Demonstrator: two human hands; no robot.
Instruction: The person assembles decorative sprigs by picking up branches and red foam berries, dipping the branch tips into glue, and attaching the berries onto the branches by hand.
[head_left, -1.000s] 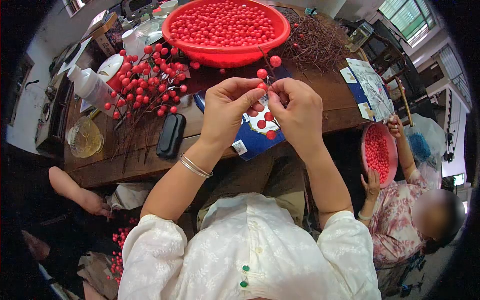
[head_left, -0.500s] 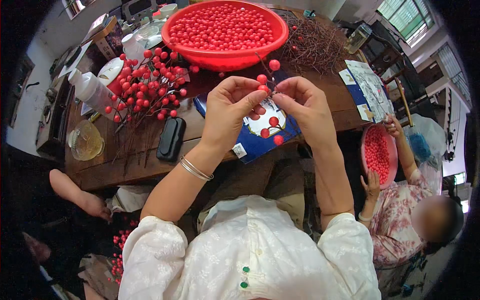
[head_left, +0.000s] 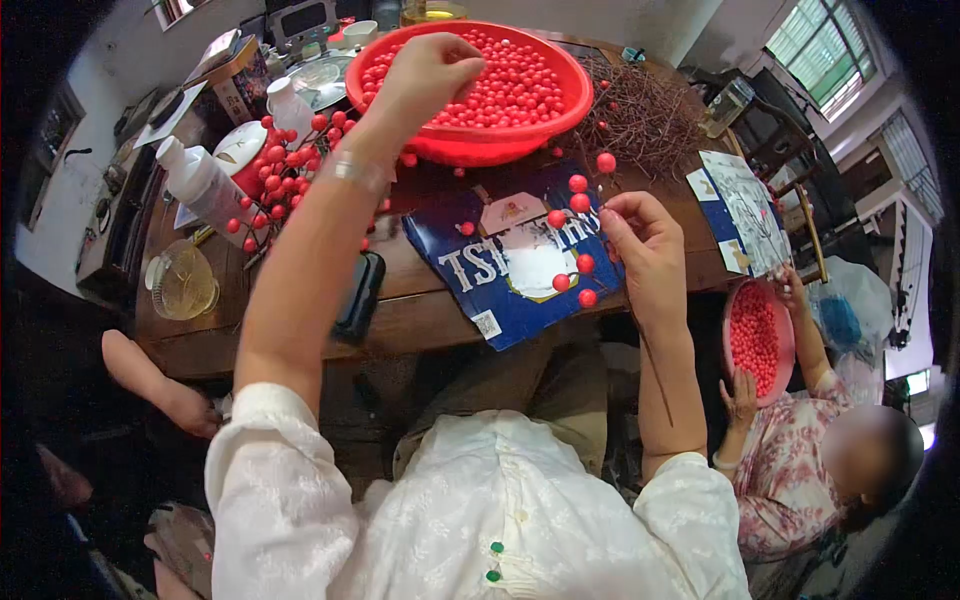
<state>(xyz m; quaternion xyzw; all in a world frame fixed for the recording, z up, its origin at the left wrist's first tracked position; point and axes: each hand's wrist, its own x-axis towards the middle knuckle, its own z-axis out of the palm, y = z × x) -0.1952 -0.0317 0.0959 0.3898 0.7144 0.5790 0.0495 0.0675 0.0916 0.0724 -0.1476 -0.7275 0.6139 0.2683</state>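
Note:
My right hand (head_left: 648, 245) pinches a thin brown twig with several red berries (head_left: 579, 203) on it, held over the right part of a blue printed sheet (head_left: 465, 285). The twig's stem runs down along my forearm. Above the left part of the large red basin (head_left: 470, 148) is my left hand (head_left: 432, 72), its fingers curled together. Whether anything is between those fingertips is hidden. Red berries (head_left: 510, 95) fill the basin.
Berry branches (head_left: 290, 175), white bottles (head_left: 205, 190), a glass bowl (head_left: 185, 280) and a black case (head_left: 360, 298) are at the left. Bare twigs (head_left: 650, 115) lie behind. Another person (head_left: 800, 450) at the right holds a pink basin (head_left: 788, 350); another person's arm (head_left: 150, 380) is at the left.
My left hand has let go of the berry twig and moved up and left to the basin. My right hand has moved slightly right and down with the twig.

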